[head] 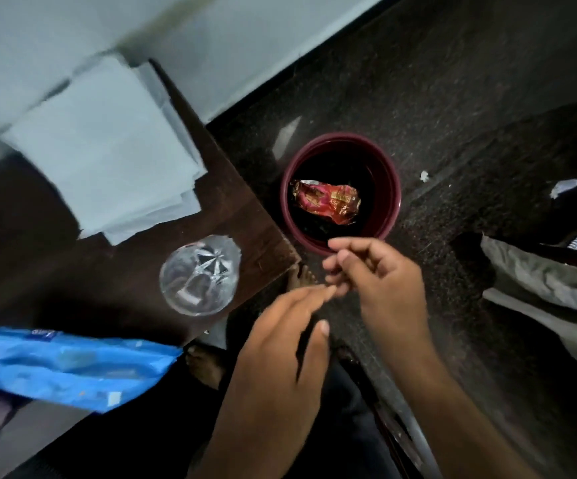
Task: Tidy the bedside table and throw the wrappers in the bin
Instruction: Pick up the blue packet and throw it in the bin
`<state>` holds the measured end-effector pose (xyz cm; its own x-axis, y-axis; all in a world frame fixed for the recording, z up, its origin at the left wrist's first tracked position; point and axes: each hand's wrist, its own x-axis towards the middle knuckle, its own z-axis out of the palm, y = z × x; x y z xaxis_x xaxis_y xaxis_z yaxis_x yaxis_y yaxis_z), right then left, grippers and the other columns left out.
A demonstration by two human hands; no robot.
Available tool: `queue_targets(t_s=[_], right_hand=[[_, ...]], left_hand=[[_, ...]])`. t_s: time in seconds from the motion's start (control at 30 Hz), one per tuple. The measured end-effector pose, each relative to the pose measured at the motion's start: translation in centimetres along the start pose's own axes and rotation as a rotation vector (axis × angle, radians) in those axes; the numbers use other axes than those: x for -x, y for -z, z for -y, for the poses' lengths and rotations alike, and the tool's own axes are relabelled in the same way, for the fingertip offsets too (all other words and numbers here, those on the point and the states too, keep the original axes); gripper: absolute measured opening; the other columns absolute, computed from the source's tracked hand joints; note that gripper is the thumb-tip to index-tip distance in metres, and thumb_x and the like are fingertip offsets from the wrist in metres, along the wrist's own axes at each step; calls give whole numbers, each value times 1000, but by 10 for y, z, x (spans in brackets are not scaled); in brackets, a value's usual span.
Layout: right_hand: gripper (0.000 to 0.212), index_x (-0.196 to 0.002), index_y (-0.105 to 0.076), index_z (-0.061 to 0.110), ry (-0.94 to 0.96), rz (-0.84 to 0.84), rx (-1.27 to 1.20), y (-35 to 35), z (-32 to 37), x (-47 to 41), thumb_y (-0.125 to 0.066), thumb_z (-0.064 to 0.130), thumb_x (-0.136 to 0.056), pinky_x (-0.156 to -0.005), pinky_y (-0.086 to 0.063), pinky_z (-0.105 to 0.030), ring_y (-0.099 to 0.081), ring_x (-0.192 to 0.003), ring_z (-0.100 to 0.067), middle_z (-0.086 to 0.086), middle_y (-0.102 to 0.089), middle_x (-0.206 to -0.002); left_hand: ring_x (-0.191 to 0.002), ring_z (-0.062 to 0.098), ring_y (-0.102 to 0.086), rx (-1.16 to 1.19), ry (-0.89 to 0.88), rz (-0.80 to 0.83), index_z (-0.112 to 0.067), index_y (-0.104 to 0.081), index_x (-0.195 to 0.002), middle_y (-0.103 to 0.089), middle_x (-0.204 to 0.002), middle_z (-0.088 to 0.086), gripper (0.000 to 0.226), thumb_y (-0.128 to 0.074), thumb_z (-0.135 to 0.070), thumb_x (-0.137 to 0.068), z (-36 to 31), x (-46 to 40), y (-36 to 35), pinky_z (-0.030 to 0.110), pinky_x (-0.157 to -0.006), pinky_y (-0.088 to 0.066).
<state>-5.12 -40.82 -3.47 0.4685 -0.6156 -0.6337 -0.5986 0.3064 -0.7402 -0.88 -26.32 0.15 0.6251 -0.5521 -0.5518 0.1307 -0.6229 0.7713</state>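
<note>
A maroon round bin (pixel 395 188) stands on the dark floor right of the bedside table (pixel 242 216). A crumpled red wrapper (pixel 326 203) lies inside it. My right hand (pixel 380 285) hovers just in front of the bin's near rim, fingers loosely curled and holding nothing. My left hand (pixel 280 354) is below it, fingers straight, its fingertips touching the right hand's fingers, also holding nothing. On the table lie a blue plastic wrapper (pixel 72 364) at the near edge, a clear glass (pixel 199 274) and a stack of white tissues (pixel 103 146).
The table's corner points at the bin. My bare feet (pixel 207 364) show beside the table's near edge. Small white scraps (pixel 563 188) lie on the floor at the right. Grey cloth (pixel 549 295) is at the right edge.
</note>
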Motion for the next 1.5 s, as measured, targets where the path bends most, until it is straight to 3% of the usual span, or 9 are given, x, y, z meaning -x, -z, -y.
queue_targets(t_s=[0.23, 0.33, 0.57, 0.7, 0.83, 1.03, 1.1, 1.23, 1.5], right_hand=[[24, -82, -72, 30, -216, 280, 479, -74, -36, 102, -64, 11, -94, -74, -55, -39, -70, -76, -17, 1, -76, -78], [8, -96, -74, 28, -140, 572, 701, -117, -39, 123, -68, 22, -92, -78, -52, -20, -70, -86, -3, 9, -76, -89], [40, -128, -62, 12, 582, 461, 919, -222, -31, 134, -70, 22, -90, -104, -39, -39, -53, -117, -31, -9, -62, -125], [89, -153, -36, 13, 422, 505, 1095, -262, -41, 113, -74, 53, -83, -112, -38, -46, -42, -135, -33, -11, -50, -146], [79, -145, -47, 13, 211, 604, 924, -281, -60, 107, -81, 44, -80, -108, -46, -45, -52, -129, -28, -7, -58, -137], [21, -101, -67, 13, 49, 539, 511, -269, -61, 108, -79, 10, -85, -75, -62, -39, -75, -89, -20, -2, -77, -96], [23, -100, -68, 16, -28, 581, 301, -253, -49, 112, -80, 5, -84, -67, -61, -28, -77, -83, -11, 3, -80, -92], [40, -122, -65, 6, -124, 635, 29, -219, -18, 120, -79, 4, -84, -90, -61, -50, -75, -104, -32, -11, -77, -115], [45, -118, -65, 12, 231, 470, 25, -144, 46, 111, -83, 22, -78, -80, -62, -35, -76, -101, -21, -3, -78, -113]], left_hand=[[-100, -7, -69, 118, 195, -248, -46, -70, -112, -73, -112, -28, 26, -54, -35, -95, 55, 95, 71, 7, -86, -48], [-99, -11, -66, 108, 304, -371, -42, -71, -104, -74, -105, -23, 25, -59, -22, -95, 93, 121, 95, -1, -82, -41], [-44, -1, -53, 482, 512, -609, -32, -77, -91, -65, -58, -7, 34, -56, -6, -99, 165, 141, 130, 7, -43, -38], [-62, 4, -63, 565, 560, -653, -25, -70, -119, -69, -88, 5, 32, -58, -6, -96, 191, 128, 133, 14, -59, -48], [-119, 35, -65, 617, 555, -585, -17, -68, -126, -67, -126, 21, 37, -64, -9, -90, 205, 110, 134, 54, -105, -51], [-104, 13, -73, 918, 486, -795, -13, -49, -140, -69, -125, 3, 56, -74, -5, -90, 200, 108, 143, 31, -83, -63], [-104, 20, -75, 975, 475, -717, -12, -52, -142, -73, -119, 3, 56, -76, -16, -91, 196, 114, 152, 38, -84, -64], [-101, 35, -78, 1030, 406, -436, -17, -78, -109, -80, -109, 13, 30, -78, -36, -86, 169, 123, 161, 62, -93, -59], [-85, 26, -81, 928, 186, -500, -21, -82, -94, -83, -95, 6, 13, -77, -28, -85, 75, 94, 158, 37, -66, -64]])
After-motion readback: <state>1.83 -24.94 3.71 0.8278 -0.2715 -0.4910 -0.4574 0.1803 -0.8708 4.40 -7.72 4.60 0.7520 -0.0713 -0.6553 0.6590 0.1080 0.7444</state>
